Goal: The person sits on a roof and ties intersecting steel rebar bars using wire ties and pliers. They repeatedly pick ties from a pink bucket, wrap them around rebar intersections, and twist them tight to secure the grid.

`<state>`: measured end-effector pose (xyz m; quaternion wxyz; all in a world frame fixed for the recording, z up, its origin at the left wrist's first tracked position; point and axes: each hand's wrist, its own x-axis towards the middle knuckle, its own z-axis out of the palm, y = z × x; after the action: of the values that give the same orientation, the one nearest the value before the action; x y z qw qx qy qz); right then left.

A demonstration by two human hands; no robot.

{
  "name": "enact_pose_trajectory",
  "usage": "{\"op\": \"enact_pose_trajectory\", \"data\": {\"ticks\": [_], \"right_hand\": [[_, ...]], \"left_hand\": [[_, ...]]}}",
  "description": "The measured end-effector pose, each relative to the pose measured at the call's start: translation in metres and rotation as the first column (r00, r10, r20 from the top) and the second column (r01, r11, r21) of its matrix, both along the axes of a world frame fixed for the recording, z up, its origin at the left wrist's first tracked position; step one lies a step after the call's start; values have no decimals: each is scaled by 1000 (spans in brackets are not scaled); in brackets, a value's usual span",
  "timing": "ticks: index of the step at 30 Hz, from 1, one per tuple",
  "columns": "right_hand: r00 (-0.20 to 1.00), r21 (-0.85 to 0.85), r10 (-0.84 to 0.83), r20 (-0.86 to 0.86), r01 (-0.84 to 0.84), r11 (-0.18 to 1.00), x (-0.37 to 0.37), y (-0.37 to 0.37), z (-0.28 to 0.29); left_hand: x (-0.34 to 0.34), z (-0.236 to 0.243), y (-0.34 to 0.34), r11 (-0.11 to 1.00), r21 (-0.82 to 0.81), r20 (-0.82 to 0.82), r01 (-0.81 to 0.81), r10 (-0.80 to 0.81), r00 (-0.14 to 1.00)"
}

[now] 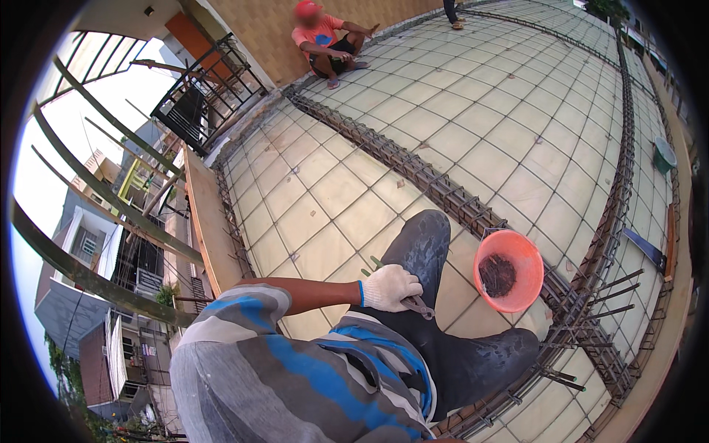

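Note:
My left hand (391, 287), in a white knit glove with a blue cuff, is closed around a pair of pincers (419, 306). Their metal head points out past my fingers, and a green handle end (376, 261) shows behind the hand. The hand rests over my lap, close to my bent leg in dark trousers. To the right of my knees an orange bucket (528, 269) sits tilted on the steel bars, with a bundle of thin dark wires (497, 275) inside. My right hand is out of view.
A rebar grid (354, 207) covers pale panels, crossed by raised rebar cages (413, 168). Bar ends (617, 294) jut out at right, near a blue-bladed tool (644, 249) and a green bucket (664, 156). One person (321, 40) sits by the wall; another's legs (451, 11) show. A board (203, 214) edges the left drop.

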<state>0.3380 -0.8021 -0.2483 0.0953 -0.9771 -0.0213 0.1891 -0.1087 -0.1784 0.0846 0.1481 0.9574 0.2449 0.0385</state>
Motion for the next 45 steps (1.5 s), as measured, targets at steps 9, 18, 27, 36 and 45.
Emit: {"op": "enact_pose_trajectory", "data": {"ticks": [9,18,27,36,45], "right_hand": [[999,-75,39,-19,-41,996,-19,30,35],[931,57,-342,-127,351,935,-17,23,21],[817,671,-573,-64,460,582,29,107,199],[920,934,-301,249,-145,328,10,296,442],[760,306,642,101,-638,707,-54,580,234]], "left_hand": [[-2,1,0,1000,2,-12,12,-12,1000],[12,16,24,999,12,-19,37,-37,999],[13,-10,-10,994,85,-23,-63,65,998],[18,-3,6,999,48,8,-18,17,1000],[14,-1,0,999,40,74,7,-10,997]]}}
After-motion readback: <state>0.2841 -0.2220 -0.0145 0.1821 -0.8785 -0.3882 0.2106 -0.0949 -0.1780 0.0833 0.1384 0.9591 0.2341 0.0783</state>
